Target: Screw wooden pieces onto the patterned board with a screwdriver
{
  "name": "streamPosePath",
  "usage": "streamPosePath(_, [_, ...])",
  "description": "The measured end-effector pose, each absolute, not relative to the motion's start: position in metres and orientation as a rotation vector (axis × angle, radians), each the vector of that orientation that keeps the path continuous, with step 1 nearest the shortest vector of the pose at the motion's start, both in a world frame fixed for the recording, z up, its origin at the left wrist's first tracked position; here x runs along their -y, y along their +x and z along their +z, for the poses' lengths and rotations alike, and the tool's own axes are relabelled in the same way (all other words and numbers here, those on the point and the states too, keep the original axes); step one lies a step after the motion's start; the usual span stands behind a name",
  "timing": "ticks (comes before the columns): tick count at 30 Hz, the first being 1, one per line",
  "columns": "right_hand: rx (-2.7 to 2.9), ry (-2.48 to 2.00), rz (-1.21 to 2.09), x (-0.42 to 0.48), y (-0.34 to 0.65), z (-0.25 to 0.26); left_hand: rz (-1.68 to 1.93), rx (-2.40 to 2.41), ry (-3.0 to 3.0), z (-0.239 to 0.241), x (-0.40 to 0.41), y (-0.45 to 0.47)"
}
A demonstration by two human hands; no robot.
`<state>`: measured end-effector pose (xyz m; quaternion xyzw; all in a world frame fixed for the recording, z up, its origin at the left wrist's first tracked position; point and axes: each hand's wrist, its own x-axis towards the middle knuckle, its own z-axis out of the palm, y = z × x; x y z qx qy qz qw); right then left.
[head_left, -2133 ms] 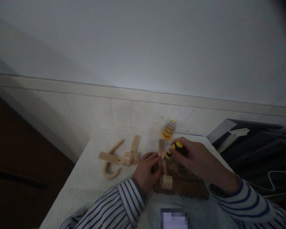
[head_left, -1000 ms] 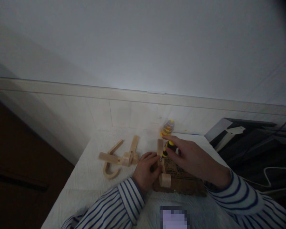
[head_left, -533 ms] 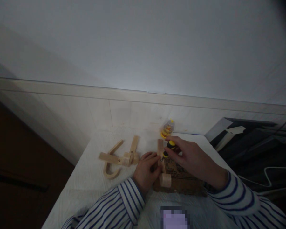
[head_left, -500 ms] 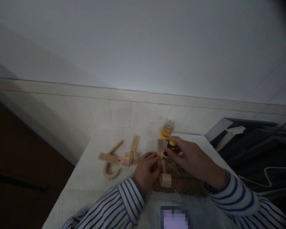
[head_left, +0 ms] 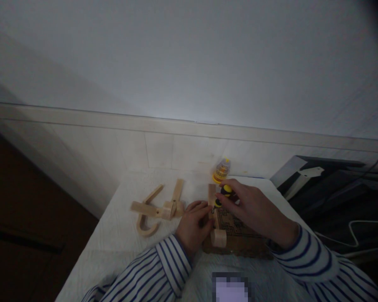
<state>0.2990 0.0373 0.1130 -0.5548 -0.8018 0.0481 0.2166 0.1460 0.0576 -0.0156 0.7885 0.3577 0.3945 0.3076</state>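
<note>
My right hand [head_left: 250,209] is closed round a short yellow-and-black screwdriver [head_left: 225,193], its tip pointing down-left at a pale wooden piece [head_left: 214,222]. That piece lies on a brown patterned board [head_left: 239,237]. My left hand [head_left: 193,226] is curled against the left side of the wooden piece, fingers pressed on it by the screwdriver tip. Both sleeves are white with blue stripes.
Several joined wooden parts with a curved hook [head_left: 156,207] lie to the left on the white tabletop [head_left: 119,239]. A small yellow clear container [head_left: 222,170] stands by the wall. Dark equipment and cables [head_left: 334,188] sit to the right. The table's left edge drops to a dark floor.
My right hand shifted its grip down the screwdriver and turned slightly; more of the yellow handle showed earlier. The left hand and the wooden piece stayed put.
</note>
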Motion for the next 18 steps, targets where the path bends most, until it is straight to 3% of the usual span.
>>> streamPosePath(18, [2.287,-1.457,0.262,-0.034,0.305,0.106,0.987,-0.987,2.091,-0.013,-0.058,0.146])
